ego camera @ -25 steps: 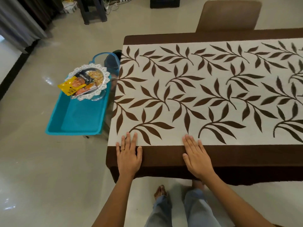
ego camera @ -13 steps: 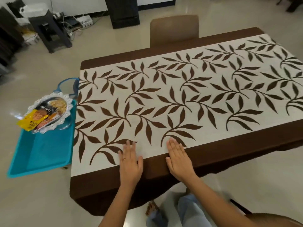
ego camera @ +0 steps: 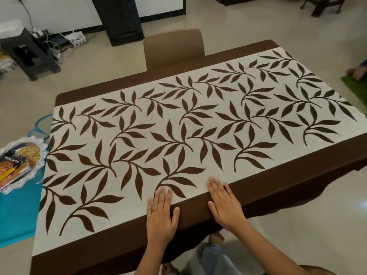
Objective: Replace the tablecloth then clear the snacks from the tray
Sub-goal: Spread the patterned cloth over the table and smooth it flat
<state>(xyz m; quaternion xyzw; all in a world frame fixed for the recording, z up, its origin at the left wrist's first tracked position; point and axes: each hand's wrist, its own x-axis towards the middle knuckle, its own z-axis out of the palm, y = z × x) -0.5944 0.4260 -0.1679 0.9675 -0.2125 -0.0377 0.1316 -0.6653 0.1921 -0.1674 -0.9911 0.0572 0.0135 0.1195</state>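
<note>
your left hand (ego camera: pixel 161 216) and right hand (ego camera: pixel 225 205) lie flat, fingers straight, gripping nothing, on the leaf-print tablecloth's (ego camera: pixel 198 120) near edge, with the snack packets (ego camera: pixel 12 167) on the silver tray (ego camera: pixel 38 162) at left

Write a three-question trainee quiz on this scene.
1. True or false: the left hand and the right hand both lie flat on the tablecloth.
2. Where is the tray of snacks? A) on the tablecloth B) on the blue tub C) held in the right hand
3. Fill in: the ring is on the ___ hand.
Key: 1 true; 2 B; 3 left.
</note>
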